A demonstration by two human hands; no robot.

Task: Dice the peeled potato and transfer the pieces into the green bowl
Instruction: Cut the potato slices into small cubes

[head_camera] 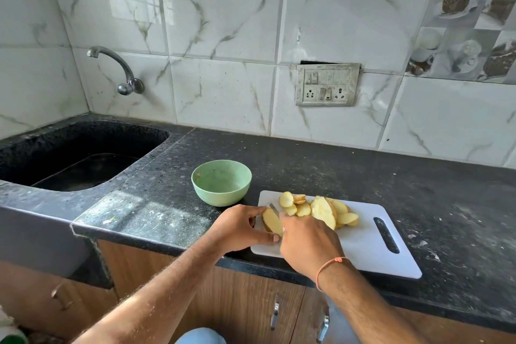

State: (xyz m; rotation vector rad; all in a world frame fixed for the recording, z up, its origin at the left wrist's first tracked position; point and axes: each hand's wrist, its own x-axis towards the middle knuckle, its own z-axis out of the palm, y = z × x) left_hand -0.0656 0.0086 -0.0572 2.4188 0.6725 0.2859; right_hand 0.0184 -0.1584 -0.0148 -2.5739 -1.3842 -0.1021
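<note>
Right hand (310, 243) hides knife (273, 209) handle — blade-tip visible

Your cutting board (363, 234) lies on the counter (307, 165), slices (321, 208) on it. The bowl (221, 182) sits at its ten o'clock. The sink (83, 159) lies at nine o'clock of the bowl.

Both bare forearms enter from the bottom edge of the frame and converge toward the lower centre. The left forearm runs up from the lower left, hairy and unclothed. The left hand (242, 227) lies knuckles up, its fingers curled forward and the thumb stretched toward the right along its lower edge, pinching what it steadies. The right forearm rises from the lower right, with a thin orange thread bracelet (331, 267) around the wrist. The right hand (308, 243) is seen from the back, its fingers folded under and hidden, closed in a grip.
</note>
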